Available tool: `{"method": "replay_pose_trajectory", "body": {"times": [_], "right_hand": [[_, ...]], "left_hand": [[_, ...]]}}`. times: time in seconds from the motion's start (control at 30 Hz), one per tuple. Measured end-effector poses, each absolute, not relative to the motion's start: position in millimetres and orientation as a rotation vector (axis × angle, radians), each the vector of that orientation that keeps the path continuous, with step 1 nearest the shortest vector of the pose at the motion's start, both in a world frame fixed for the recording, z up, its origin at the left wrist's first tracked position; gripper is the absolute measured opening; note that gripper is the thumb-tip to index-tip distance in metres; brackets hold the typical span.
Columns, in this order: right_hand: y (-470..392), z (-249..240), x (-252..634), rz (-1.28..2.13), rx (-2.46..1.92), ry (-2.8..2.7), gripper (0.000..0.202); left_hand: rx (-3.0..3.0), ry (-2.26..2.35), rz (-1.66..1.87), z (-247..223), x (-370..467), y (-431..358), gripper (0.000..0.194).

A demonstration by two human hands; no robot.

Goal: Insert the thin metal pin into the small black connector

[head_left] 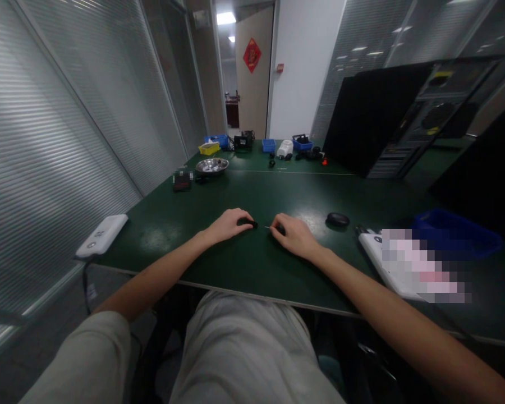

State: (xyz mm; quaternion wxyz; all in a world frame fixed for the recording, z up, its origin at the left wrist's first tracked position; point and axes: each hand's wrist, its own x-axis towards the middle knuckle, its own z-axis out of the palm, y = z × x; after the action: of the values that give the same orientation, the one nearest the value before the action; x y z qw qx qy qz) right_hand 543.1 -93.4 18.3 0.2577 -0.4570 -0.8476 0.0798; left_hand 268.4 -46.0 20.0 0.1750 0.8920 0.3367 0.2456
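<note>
Over the middle of the dark green table, my left hand pinches a small black part between thumb and fingers. Its exact kind is too small to make out. Just to the right, my right hand is closed round a small tool with a thin metal shaft, which looks like a screwdriver. Its dark handle is mostly hidden in the hand. The shaft points left toward the black part, with a narrow gap between them. A black oval case or mouse lies beyond my right hand.
A metal bowl and a dark box stand at the back left. Blue trays, a yellow tray and cables line the far end. Computer cases stand right, near a blue bin. White devices lie at both sides.
</note>
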Motion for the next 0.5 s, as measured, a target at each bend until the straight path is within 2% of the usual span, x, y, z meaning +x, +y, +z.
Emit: {"method": "replay_pose_trajectory", "body": {"times": [0.17,0.4,0.5], "right_hand": [[-94.4,20.7,543.8,0.253,-1.236,-2.29,0.01],[-95.4,21.7,544.5,0.277,-1.23,-2.292,0.011],[-95.3,21.0,544.2,0.276,-1.226,-2.295,0.011]], "left_hand": [[2.579,1.245,0.649,19.4,204.2,-17.5,0.04],[2.312,2.315,0.512,7.9,28.6,13.2,0.042],[2.133,2.572,0.42,3.0,-11.6,13.4,0.044]]}}
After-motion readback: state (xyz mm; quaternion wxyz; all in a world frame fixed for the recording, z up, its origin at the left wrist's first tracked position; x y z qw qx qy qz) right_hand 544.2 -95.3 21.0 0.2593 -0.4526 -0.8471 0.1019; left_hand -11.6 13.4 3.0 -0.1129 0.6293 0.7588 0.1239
